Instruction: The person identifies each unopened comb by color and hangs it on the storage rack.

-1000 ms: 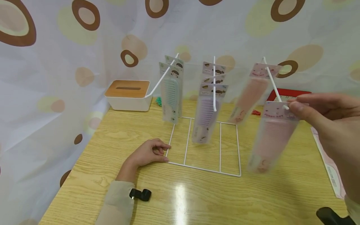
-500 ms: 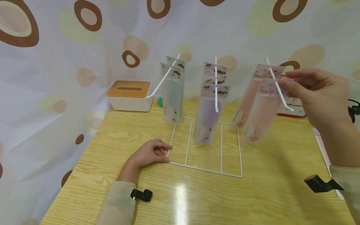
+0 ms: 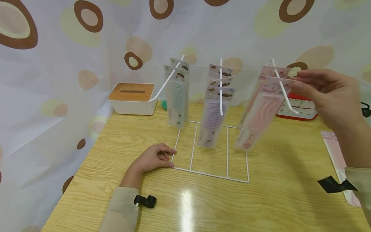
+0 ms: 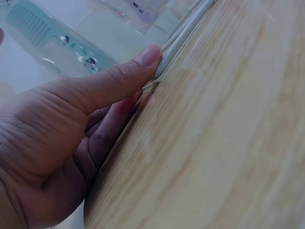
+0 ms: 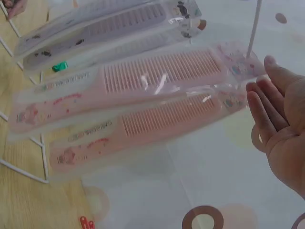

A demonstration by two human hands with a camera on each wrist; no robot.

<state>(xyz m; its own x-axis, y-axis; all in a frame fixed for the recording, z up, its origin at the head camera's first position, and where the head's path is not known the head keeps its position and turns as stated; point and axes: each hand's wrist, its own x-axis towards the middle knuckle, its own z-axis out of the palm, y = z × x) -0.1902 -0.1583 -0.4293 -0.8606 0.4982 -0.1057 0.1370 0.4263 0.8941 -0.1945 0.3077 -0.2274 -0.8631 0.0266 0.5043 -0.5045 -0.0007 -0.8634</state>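
Observation:
A white wire display rack (image 3: pixel 208 174) stands on the table, with packaged combs hung on its three arms. My left hand (image 3: pixel 155 157) holds the left front corner of its base, thumb (image 4: pixel 149 56) on the wire. On the right arm hang two pink combs in clear sleeves; the front pink comb (image 3: pixel 262 112) slants down to the left. My right hand (image 3: pixel 333 93) is at this sleeve's upper right corner. In the right wrist view its thumb and fingers stand apart around the card's end. Purple combs (image 3: pixel 213 117) hang in the middle, green combs (image 3: pixel 176 96) on the left.
A white tissue box (image 3: pixel 131 104) with a wooden lid stands at the back left. Behind the right arm is a red-rimmed clock (image 3: pixel 302 109). Another pink comb package (image 3: pixel 337 154) lies at the table's right side. A patterned curtain backs the table (image 3: pixel 203 206).
My right hand has moved back and left, bringing the pink comb from the arm's tip inward along it; thumb and fingers now part at the card. The left hand has stayed still.

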